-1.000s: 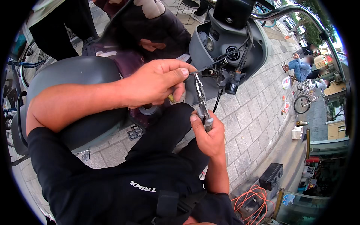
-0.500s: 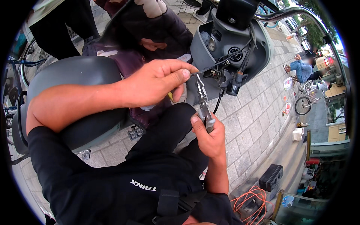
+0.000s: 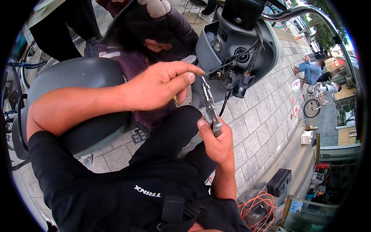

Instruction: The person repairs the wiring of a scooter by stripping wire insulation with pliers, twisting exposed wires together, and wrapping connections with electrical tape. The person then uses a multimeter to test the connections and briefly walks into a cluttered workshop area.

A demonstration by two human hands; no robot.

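Observation:
Pinched in the fingertips of my left hand (image 3: 162, 87) is a thin black wire (image 3: 216, 70) that runs toward wiring and connectors in a scooter's grey front housing (image 3: 262, 52). A small yellow thing (image 3: 176, 99) shows under those fingers; I cannot tell what it is. My right hand (image 3: 215, 141) grips metal pliers (image 3: 210, 101) with toothed jaws, their tip raised to the wire just beside my left fingers; whether the tip bites it I cannot tell. My left forearm lies over the scooter's dark seat (image 3: 73, 73).
A dark padded cover (image 3: 162, 46) with pink shapes lies beyond my hands. A person in black trousers (image 3: 58, 31) stands upper left. To the right are paving (image 3: 255, 131), seated people (image 3: 309, 71), a bicycle (image 3: 312, 107), a black box (image 3: 279, 181) and coiled orange cord (image 3: 259, 205).
Very little differs. My hands and the pliers have shifted a few pixels to the right, with the wire and pliers held the same way.

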